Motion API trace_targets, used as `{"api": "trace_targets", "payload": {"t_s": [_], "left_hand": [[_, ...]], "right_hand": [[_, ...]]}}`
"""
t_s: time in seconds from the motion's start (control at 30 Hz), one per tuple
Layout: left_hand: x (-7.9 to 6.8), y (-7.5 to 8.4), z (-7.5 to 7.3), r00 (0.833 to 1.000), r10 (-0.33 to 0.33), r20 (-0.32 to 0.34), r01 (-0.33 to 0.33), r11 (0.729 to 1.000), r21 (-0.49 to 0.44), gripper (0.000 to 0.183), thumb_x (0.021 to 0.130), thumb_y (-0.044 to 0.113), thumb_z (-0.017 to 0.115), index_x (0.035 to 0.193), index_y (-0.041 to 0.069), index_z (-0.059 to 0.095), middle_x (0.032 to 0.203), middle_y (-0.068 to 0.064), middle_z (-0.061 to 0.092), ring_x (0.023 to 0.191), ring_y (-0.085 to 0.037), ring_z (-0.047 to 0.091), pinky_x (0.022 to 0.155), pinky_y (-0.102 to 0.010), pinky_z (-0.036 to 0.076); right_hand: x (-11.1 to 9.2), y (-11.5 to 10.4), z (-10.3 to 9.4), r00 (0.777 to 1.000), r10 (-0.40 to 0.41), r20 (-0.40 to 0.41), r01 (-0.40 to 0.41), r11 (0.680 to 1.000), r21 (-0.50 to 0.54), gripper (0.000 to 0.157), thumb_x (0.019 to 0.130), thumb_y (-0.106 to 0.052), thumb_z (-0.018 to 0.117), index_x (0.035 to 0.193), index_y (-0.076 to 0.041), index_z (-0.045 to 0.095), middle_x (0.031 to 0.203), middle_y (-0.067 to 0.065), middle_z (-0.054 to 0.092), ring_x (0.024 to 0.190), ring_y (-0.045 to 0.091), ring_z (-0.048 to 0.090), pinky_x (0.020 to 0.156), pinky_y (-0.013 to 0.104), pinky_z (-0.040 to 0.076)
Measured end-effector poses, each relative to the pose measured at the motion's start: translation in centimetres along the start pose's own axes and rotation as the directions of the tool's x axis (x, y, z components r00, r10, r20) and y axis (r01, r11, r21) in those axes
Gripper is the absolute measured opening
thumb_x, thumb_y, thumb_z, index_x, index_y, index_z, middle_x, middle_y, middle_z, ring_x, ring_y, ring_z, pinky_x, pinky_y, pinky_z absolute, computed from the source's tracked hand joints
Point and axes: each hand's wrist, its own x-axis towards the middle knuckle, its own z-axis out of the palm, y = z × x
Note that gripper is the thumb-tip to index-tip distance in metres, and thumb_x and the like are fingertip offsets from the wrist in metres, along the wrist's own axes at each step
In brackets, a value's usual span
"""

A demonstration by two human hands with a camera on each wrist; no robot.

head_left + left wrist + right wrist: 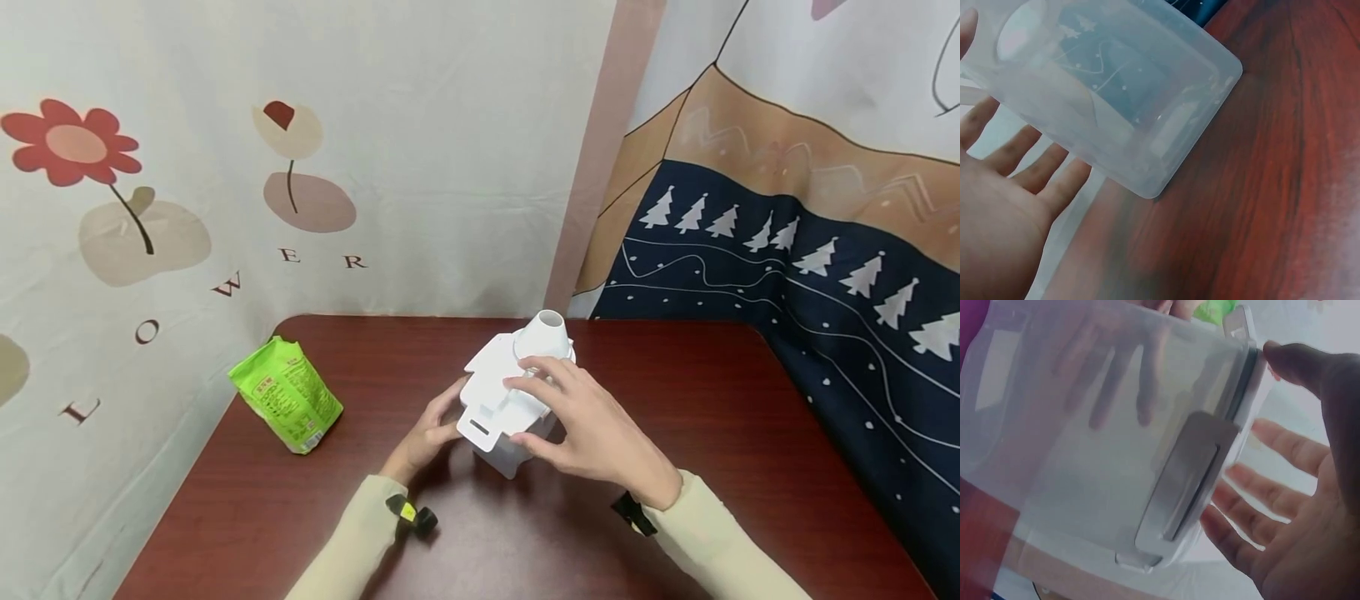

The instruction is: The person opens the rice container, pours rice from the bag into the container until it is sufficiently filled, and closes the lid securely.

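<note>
A translucent plastic storage box [1116, 87] with a white lid [486, 379] stands on the table. On the lid sits a white cone-shaped piece [543, 335], and a white side latch [1179, 481] shows in the right wrist view. Straight fingers of my left hand [431, 433] lie along the box's left side; through the wall they appear spread in the right wrist view. My right hand [592, 421] is over the lid's right part, fingers loosely bent and spread. Its thumb and fingertips are at the lid's edge and top, without closing round it.
A bright green packet [288, 396] stands on the left of the dark red-brown table [405, 350]. Behind it hang a pale flower-printed cloth [450, 167] and a dark blue cloth with white trees [697, 267]. Both wrists carry black straps.
</note>
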Motion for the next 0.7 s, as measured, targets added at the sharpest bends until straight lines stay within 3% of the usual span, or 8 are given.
{"api": "trace_targets", "payload": {"t_s": [0.23,0.37,0.53,0.6,0.7], "left_hand": [[-0.8,0.3,0.8,0.997,0.03,-0.071,-0.03,1.0,0.001,0.064,0.098,0.005,0.062,0.15,-0.017,0.032,0.145,0.012,0.055,0.136,-0.002,0.05,0.113,-0.018,0.041],[-1.2,0.3,1.5,0.988,0.045,-0.149,-0.037,0.998,0.06,0.051,0.098,-0.002,0.058,0.143,-0.017,0.042,0.139,0.011,0.059,0.133,-0.003,0.055,0.11,-0.019,0.044],[-1.2,0.4,2.2,0.98,0.042,-0.196,-0.031,0.998,0.061,0.046,0.098,-0.005,0.056,0.14,-0.02,0.044,0.135,0.012,0.062,0.129,-0.001,0.057,0.109,-0.017,0.045],[-1.2,0.5,2.3,0.977,0.018,-0.214,-0.006,0.998,0.057,0.047,0.097,-0.005,0.056,0.14,-0.02,0.044,0.136,0.005,0.062,0.127,0.0,0.057,0.107,-0.017,0.046],[-1.2,0.6,2.3,0.965,-0.032,-0.26,0.06,0.993,0.101,0.05,0.096,-0.005,0.057,0.142,-0.019,0.044,0.14,-0.016,0.06,0.128,0.0,0.055,0.109,-0.015,0.043]], "right_hand": [[0.0,1.1,-1.0,0.997,-0.051,0.061,0.046,0.996,0.07,0.064,0.082,-0.03,0.087,0.141,-0.026,0.061,0.153,0.003,0.051,0.135,0.021,0.052,0.1,0.04,0.056],[0.0,1.5,-1.3,0.994,-0.073,0.081,0.067,0.995,0.076,0.06,0.084,-0.028,0.085,0.14,-0.025,0.062,0.15,0.0,0.054,0.137,0.017,0.052,0.107,0.042,0.052],[0.0,1.6,-1.1,0.995,-0.076,0.071,0.071,0.994,0.081,0.057,0.085,-0.027,0.085,0.138,-0.025,0.064,0.148,-0.001,0.056,0.135,0.016,0.054,0.107,0.041,0.051],[-0.1,1.5,-1.0,0.996,-0.069,0.058,0.064,0.994,0.084,0.057,0.084,-0.027,0.086,0.137,-0.025,0.065,0.147,-0.001,0.057,0.134,0.016,0.054,0.106,0.04,0.052],[0.0,1.3,-0.7,0.998,-0.062,0.034,0.059,0.995,0.084,0.057,0.084,-0.027,0.087,0.136,-0.024,0.065,0.146,0.001,0.058,0.134,0.017,0.055,0.102,0.039,0.054]]}}
